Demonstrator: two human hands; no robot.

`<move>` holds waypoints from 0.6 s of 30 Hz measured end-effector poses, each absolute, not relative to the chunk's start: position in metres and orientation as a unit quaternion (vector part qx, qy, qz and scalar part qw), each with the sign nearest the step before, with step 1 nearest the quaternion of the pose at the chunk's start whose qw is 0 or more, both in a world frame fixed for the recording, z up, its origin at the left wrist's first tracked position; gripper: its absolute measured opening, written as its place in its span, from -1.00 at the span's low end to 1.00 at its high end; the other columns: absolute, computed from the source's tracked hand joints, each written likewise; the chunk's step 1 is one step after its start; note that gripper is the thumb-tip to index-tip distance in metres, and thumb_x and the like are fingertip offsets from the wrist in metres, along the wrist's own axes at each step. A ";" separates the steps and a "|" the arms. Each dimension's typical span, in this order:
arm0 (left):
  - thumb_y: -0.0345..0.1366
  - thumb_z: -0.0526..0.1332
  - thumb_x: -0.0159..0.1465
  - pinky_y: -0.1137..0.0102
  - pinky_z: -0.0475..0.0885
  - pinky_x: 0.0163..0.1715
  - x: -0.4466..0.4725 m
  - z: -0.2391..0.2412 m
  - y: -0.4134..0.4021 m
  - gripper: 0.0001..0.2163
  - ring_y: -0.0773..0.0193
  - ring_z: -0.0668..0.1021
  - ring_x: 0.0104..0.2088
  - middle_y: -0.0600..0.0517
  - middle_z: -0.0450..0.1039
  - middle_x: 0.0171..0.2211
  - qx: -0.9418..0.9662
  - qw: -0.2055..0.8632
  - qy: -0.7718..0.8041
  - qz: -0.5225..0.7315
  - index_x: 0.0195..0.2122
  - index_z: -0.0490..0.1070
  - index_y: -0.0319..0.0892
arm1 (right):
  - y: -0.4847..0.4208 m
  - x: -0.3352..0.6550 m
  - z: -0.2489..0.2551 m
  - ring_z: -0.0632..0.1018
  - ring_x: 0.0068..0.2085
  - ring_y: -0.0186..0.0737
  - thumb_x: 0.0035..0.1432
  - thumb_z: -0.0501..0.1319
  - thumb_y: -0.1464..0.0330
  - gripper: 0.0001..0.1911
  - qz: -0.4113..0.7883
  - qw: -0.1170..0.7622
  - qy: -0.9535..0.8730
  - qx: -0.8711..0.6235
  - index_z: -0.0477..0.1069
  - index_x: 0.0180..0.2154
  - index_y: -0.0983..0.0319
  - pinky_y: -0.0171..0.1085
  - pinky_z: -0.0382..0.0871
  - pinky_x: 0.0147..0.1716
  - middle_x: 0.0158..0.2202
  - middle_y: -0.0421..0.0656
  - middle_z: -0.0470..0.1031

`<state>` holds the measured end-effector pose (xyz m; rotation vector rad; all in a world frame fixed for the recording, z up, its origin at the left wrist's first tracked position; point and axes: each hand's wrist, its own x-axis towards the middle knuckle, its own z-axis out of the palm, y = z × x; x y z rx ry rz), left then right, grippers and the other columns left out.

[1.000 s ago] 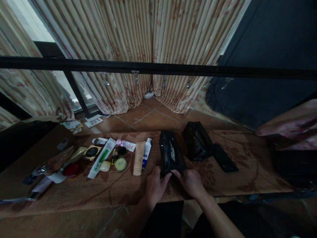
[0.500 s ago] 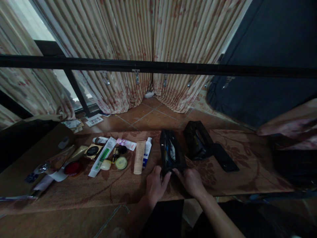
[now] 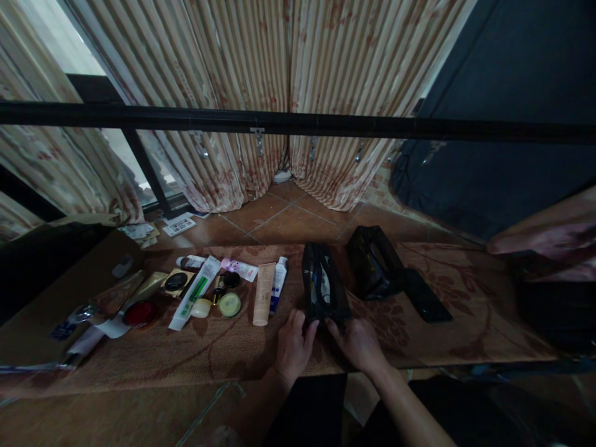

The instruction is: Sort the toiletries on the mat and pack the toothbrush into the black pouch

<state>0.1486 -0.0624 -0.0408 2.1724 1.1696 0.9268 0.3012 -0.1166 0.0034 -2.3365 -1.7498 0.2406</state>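
A black toiletry pouch lies on the cloth-covered bench, its top gaping and some pale and bluish items showing inside. My left hand grips the near left corner of the pouch, thumb pressed to the fingers. At the near right corner, my right hand is closed on the same pouch. Just left of it lie a beige tube and a blue and white tube. To the right stands a second black pouch, touching or close beside a black phone.
Further left are a green and white toothpaste tube, a green-lidded jar, a red jar and several other cosmetics. A brown box takes up the left end. A dark rail crosses before the curtains.
Both hands keep their hold on the near end of the pouch. The thumbs have drawn slightly further apart; otherwise only the view has shifted a little.
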 end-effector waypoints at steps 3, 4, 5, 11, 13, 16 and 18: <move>-0.20 0.01 0.36 0.45 0.36 -0.36 0.148 -0.039 -0.063 -0.82 0.32 0.49 -0.35 0.05 0.36 -0.37 0.798 0.260 0.426 0.338 -0.35 0.28 -0.11 | -0.117 0.300 0.003 0.58 -0.48 -0.20 0.30 -0.07 0.08 -0.38 0.084 0.100 -0.589 -0.798 0.47 -0.62 0.24 -0.28 0.13 -0.50 -0.57 -0.01 0.55; -0.21 0.01 0.36 0.45 0.36 -0.36 0.148 -0.038 -0.062 -0.81 0.32 0.48 -0.36 0.06 0.36 -0.38 0.798 0.265 0.424 0.338 -0.36 0.28 -0.11 | -0.117 0.299 0.004 0.58 -0.48 -0.20 0.30 -0.07 0.08 -0.38 0.085 0.098 -0.587 -0.799 0.48 -0.62 0.24 -0.28 0.14 -0.50 -0.57 -0.01 0.55; -0.21 0.01 0.36 0.45 0.36 -0.36 0.148 -0.038 -0.062 -0.81 0.33 0.48 -0.36 0.06 0.36 -0.38 0.797 0.270 0.421 0.338 -0.36 0.29 -0.11 | -0.117 0.299 0.005 0.58 -0.48 -0.20 0.30 -0.07 0.08 -0.38 0.085 0.096 -0.585 -0.801 0.48 -0.62 0.24 -0.29 0.14 -0.50 -0.57 -0.01 0.55; -0.25 -0.03 0.38 0.46 0.37 -0.34 0.147 -0.038 -0.061 -0.79 0.33 0.49 -0.34 0.05 0.38 -0.38 0.807 0.296 0.390 0.330 -0.37 0.29 -0.11 | -0.115 0.296 0.008 0.59 -0.45 -0.18 0.28 -0.02 0.12 -0.45 0.086 0.089 -0.577 -0.807 0.51 -0.56 0.25 -0.29 0.13 -0.52 -0.53 0.01 0.57; -0.27 -0.03 0.38 0.45 0.37 -0.33 0.148 -0.039 -0.061 -0.80 0.32 0.49 -0.34 0.04 0.39 -0.37 0.807 0.303 0.385 0.330 -0.36 0.30 -0.11 | -0.114 0.295 0.006 0.59 -0.45 -0.16 0.27 -0.02 0.12 -0.47 0.080 0.085 -0.575 -0.810 0.52 -0.55 0.25 -0.28 0.13 -0.52 -0.53 0.01 0.57; -0.28 -0.04 0.38 0.44 0.38 -0.32 0.148 -0.041 -0.060 -0.81 0.32 0.49 -0.33 0.03 0.40 -0.35 0.805 0.309 0.384 0.330 -0.33 0.31 -0.12 | -0.114 0.295 0.003 0.59 -0.45 -0.16 0.28 -0.01 0.14 -0.47 0.078 0.084 -0.582 -0.805 0.52 -0.55 0.25 -0.28 0.13 -0.52 -0.51 0.02 0.58; -0.28 -0.04 0.38 0.45 0.38 -0.32 0.148 -0.042 -0.060 -0.80 0.32 0.50 -0.33 0.03 0.41 -0.35 0.802 0.316 0.387 0.328 -0.32 0.32 -0.11 | -0.114 0.295 0.001 0.59 -0.46 -0.18 0.28 -0.01 0.15 -0.48 0.078 0.092 -0.584 -0.803 0.52 -0.55 0.25 -0.29 0.13 -0.52 -0.51 0.01 0.58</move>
